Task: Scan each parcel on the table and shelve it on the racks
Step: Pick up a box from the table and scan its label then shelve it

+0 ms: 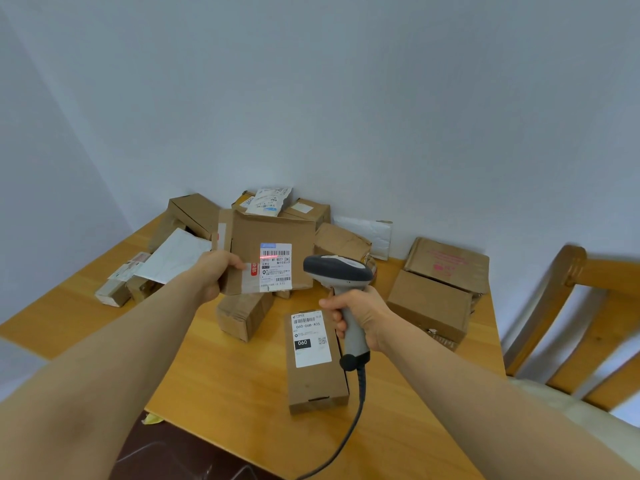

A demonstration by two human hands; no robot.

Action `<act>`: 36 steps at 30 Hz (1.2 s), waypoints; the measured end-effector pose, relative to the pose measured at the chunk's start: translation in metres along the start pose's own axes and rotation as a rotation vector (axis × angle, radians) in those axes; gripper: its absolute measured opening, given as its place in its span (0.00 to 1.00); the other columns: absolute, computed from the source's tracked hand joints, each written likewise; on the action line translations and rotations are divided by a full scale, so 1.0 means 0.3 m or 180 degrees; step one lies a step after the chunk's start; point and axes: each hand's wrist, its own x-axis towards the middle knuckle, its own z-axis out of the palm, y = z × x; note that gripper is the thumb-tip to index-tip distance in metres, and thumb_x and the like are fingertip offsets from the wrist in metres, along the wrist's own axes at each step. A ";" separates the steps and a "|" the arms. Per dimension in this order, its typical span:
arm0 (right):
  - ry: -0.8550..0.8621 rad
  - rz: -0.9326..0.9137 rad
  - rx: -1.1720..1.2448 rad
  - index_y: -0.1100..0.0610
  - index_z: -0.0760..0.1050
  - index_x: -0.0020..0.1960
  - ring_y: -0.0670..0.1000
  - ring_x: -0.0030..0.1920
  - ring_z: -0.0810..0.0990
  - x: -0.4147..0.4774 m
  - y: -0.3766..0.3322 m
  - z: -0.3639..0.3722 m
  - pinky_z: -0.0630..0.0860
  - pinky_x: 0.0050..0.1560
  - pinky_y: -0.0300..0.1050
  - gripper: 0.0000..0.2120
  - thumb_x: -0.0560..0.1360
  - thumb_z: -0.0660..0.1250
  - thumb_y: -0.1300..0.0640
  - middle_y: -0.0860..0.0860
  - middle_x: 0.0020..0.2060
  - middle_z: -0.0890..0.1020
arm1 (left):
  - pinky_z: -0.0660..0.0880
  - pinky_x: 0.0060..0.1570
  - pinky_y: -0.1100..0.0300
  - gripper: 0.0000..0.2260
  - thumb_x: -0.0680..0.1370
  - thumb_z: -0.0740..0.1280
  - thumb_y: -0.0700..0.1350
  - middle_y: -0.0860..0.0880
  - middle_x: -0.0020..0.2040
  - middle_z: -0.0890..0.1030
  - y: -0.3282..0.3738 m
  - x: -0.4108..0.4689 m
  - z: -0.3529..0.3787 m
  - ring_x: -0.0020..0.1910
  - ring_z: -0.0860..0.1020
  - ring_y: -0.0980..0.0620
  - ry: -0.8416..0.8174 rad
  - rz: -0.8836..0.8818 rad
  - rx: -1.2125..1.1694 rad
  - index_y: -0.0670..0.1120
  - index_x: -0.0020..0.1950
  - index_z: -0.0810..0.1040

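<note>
The wooden table [225, 375] is the biggest thing, under both my hands. A wooden chair [588, 327] stands far off to the right of my right hand. Past my hands, near the wall, lies a heap of brown boxes and white bags.

To the right of my right hand sits a brown box with pink writing [448, 265]. The writing is too blurry to read. A plain brown box [429, 303] sits just in front of it.

My left hand [216, 275] grips the flat brown parcel [273, 237] by its left edge, with my thumb on the front. I hold it up above the table, its face turned to me. A white bag [176, 256] lies just left of this hand. A small box [242, 313] sits right below it.

A long brown box [317, 379] lies on the table just left of my right hand. Its white label [310, 337] says "060-06B-A05" and has "060" in a black block.

My right hand [360, 313] is closed around the grey handle of the scanner [337, 268]. The scanner's dark head points at the parcel in my left hand. Its grey cable [356, 410] hangs down below my hand.

The parcel's label [276, 266] has black bar codes and a top line that looks like "501E M1 B377". The small print is too tiny to read. A red sticker [254, 269] sits next to my left thumb. A thin red line of light [270, 257] lies across the label.
</note>
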 end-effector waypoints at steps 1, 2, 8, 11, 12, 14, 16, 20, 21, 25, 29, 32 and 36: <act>0.0007 0.0006 0.0009 0.58 0.72 0.36 0.48 0.24 0.70 0.000 -0.001 0.000 0.71 0.29 0.40 0.09 0.72 0.70 0.65 0.52 0.25 0.74 | 0.76 0.54 0.47 0.22 0.72 0.66 0.32 0.40 0.52 0.79 0.000 0.000 0.002 0.49 0.79 0.43 -0.0007 0.0002 -0.0004 0.41 0.65 0.68; 0.0014 0.0009 0.0018 0.58 0.72 0.36 0.48 0.24 0.70 0.001 -0.002 0.001 0.71 0.30 0.40 0.10 0.72 0.70 0.65 0.52 0.25 0.74 | 0.76 0.52 0.48 0.21 0.72 0.66 0.32 0.40 0.52 0.79 0.001 -0.003 0.004 0.48 0.79 0.43 -0.0014 0.0000 0.0000 0.41 0.64 0.68; 0.0055 0.0036 0.0002 0.58 0.72 0.36 0.48 0.25 0.70 0.001 0.000 -0.003 0.70 0.30 0.40 0.10 0.72 0.70 0.65 0.51 0.25 0.74 | 0.76 0.47 0.50 0.22 0.73 0.65 0.33 0.42 0.50 0.79 0.000 0.002 0.005 0.48 0.78 0.44 -0.0075 -0.0006 0.0006 0.42 0.65 0.68; 0.0083 0.0053 0.0039 0.58 0.72 0.36 0.48 0.25 0.70 0.004 -0.001 -0.005 0.70 0.30 0.40 0.09 0.72 0.70 0.65 0.51 0.25 0.74 | 0.77 0.48 0.50 0.19 0.73 0.65 0.33 0.42 0.49 0.79 -0.003 0.001 0.008 0.47 0.78 0.44 -0.0087 0.0018 0.0017 0.42 0.63 0.69; 0.0090 0.0052 0.0069 0.58 0.72 0.36 0.48 0.25 0.70 0.004 -0.003 -0.006 0.70 0.30 0.41 0.09 0.72 0.70 0.65 0.52 0.25 0.74 | 0.77 0.51 0.49 0.19 0.73 0.65 0.33 0.41 0.51 0.79 -0.002 -0.003 0.009 0.47 0.78 0.44 -0.0091 0.0023 0.0016 0.42 0.63 0.69; 0.0088 0.0028 0.0122 0.58 0.73 0.37 0.48 0.25 0.70 0.004 -0.002 -0.007 0.71 0.30 0.41 0.08 0.72 0.70 0.65 0.52 0.26 0.75 | 0.76 0.53 0.48 0.19 0.73 0.65 0.33 0.40 0.53 0.79 -0.001 -0.015 0.009 0.48 0.79 0.44 -0.0104 0.0008 0.0002 0.43 0.64 0.69; 0.0079 -0.0028 0.0210 0.59 0.75 0.41 0.48 0.25 0.72 0.000 0.005 -0.005 0.72 0.30 0.41 0.05 0.72 0.71 0.64 0.54 0.28 0.79 | 0.77 0.47 0.50 0.21 0.73 0.65 0.33 0.41 0.51 0.80 -0.003 -0.040 0.004 0.48 0.79 0.44 -0.0135 -0.0036 -0.0088 0.43 0.65 0.69; 0.0298 -0.0097 0.0691 0.62 0.77 0.53 0.49 0.28 0.78 0.026 0.027 -0.016 0.76 0.33 0.43 0.11 0.72 0.73 0.61 0.59 0.38 0.85 | 0.75 0.36 0.56 0.17 0.74 0.63 0.36 0.44 0.47 0.81 -0.032 -0.127 -0.026 0.44 0.80 0.47 -0.0185 -0.0112 -0.0461 0.44 0.63 0.71; 0.0410 -0.0073 0.0777 0.61 0.77 0.54 0.50 0.32 0.79 0.040 0.036 -0.022 0.77 0.35 0.44 0.13 0.72 0.73 0.61 0.58 0.40 0.85 | 0.75 0.34 0.57 0.15 0.75 0.62 0.37 0.45 0.46 0.81 -0.049 -0.157 -0.039 0.42 0.79 0.48 -0.0164 -0.0138 -0.0553 0.44 0.62 0.72; 0.0640 0.0203 0.0993 0.58 0.78 0.57 0.52 0.42 0.78 0.110 0.111 -0.022 0.77 0.40 0.46 0.16 0.71 0.75 0.60 0.57 0.47 0.83 | 0.77 0.27 0.60 0.12 0.76 0.60 0.39 0.45 0.44 0.83 -0.179 -0.277 -0.131 0.38 0.82 0.47 -0.0002 -0.0377 -0.1000 0.43 0.58 0.74; 0.0111 0.0547 0.0852 0.58 0.79 0.54 0.53 0.45 0.81 0.115 0.217 0.091 0.78 0.39 0.46 0.16 0.68 0.77 0.58 0.57 0.49 0.84 | 0.77 0.29 0.57 0.13 0.75 0.59 0.40 0.45 0.42 0.84 -0.348 -0.401 -0.251 0.36 0.83 0.46 0.0174 -0.0600 -0.1428 0.44 0.58 0.76; -0.0312 0.0664 0.0570 0.60 0.78 0.55 0.56 0.46 0.81 0.067 0.291 0.217 0.78 0.41 0.48 0.20 0.65 0.78 0.58 0.56 0.47 0.83 | 0.79 0.35 0.54 0.15 0.76 0.57 0.40 0.42 0.47 0.84 -0.459 -0.508 -0.346 0.41 0.83 0.43 0.0333 -0.0669 -0.1722 0.43 0.60 0.76; -0.0740 0.0525 -0.0145 0.61 0.77 0.56 0.56 0.43 0.81 -0.025 0.360 0.403 0.77 0.40 0.48 0.19 0.67 0.77 0.66 0.56 0.45 0.83 | 0.80 0.33 0.55 0.14 0.77 0.58 0.41 0.44 0.46 0.85 -0.570 -0.673 -0.511 0.40 0.84 0.45 0.0684 -0.0646 -0.1975 0.44 0.60 0.76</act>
